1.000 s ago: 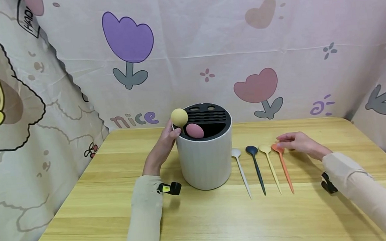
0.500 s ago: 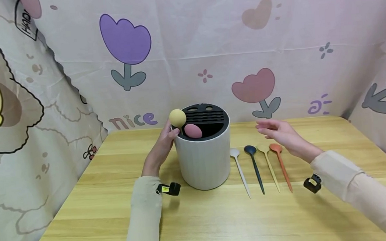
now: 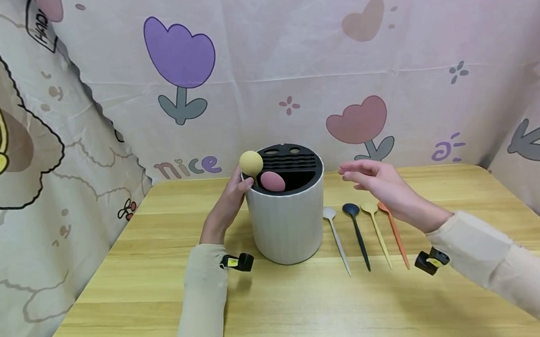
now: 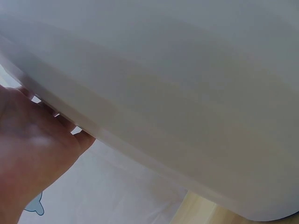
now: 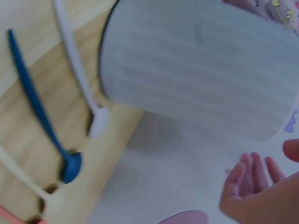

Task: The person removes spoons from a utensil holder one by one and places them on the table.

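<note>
A white ribbed utensil holder (image 3: 286, 224) with a black slotted lid (image 3: 293, 162) stands on the table. My left hand (image 3: 226, 207) holds its left side, thumb at the rim; in the left wrist view the fingers (image 4: 65, 123) go behind its wall. A yellow round head (image 3: 251, 163) and a pink oval head (image 3: 273, 181) stick up from the holder's front left opening. My right hand (image 3: 387, 189), fingers loosely extended with nothing in them, hovers right of the holder, above the yellow spoon (image 3: 378, 234) and orange spoon (image 3: 397, 235), partly covering the orange one.
A white spoon (image 3: 337, 241) and a dark blue spoon (image 3: 359, 238) lie beside the other two in a row, bowls toward the back. The wooden table (image 3: 133, 280) ends at a patterned cloth backdrop (image 3: 264, 76).
My right hand has left the orange spoon's bowl, rising and moving left toward the holder. The spoons lie as before, and my left hand keeps its place on the holder.
</note>
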Tool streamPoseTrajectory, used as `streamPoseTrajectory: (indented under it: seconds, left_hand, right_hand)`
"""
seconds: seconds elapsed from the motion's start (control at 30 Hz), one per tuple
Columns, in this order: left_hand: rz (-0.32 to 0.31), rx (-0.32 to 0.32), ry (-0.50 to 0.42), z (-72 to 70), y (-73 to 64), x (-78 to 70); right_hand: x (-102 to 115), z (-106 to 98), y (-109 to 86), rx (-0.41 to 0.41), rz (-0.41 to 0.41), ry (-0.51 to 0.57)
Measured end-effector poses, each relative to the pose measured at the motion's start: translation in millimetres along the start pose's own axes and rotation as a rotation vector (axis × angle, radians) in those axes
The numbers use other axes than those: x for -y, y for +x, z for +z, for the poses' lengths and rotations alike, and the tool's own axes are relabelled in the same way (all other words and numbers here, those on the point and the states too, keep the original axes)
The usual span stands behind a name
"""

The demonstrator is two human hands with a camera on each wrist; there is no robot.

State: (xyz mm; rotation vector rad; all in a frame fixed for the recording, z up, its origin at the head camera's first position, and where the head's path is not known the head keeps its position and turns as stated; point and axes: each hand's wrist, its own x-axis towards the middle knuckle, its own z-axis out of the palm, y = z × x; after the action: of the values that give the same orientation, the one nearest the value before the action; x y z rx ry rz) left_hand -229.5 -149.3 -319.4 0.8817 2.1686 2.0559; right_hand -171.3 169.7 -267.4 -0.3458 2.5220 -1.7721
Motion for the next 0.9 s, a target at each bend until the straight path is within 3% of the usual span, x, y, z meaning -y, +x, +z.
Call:
streamPoseTrajectory:
  seconds: [0.33,0.57,0.9]
  left_hand:
    - [0.003,0.004,-0.004,-0.1,0.7,0.3]
    - [-0.016,-0.002,0.005,-0.7,-0.5,1.9]
    - [-0.017,-0.003,-0.005,-1.3,0.1,2.6]
  right_hand:
    - [39.5,3.7,-0.5,0.003,-0.083,0.071]
    - [54.8,21.3,1.3,0.054,-0.134,0.138]
    - [66.9,49.5,8.8,0.114,-0.147,0.073]
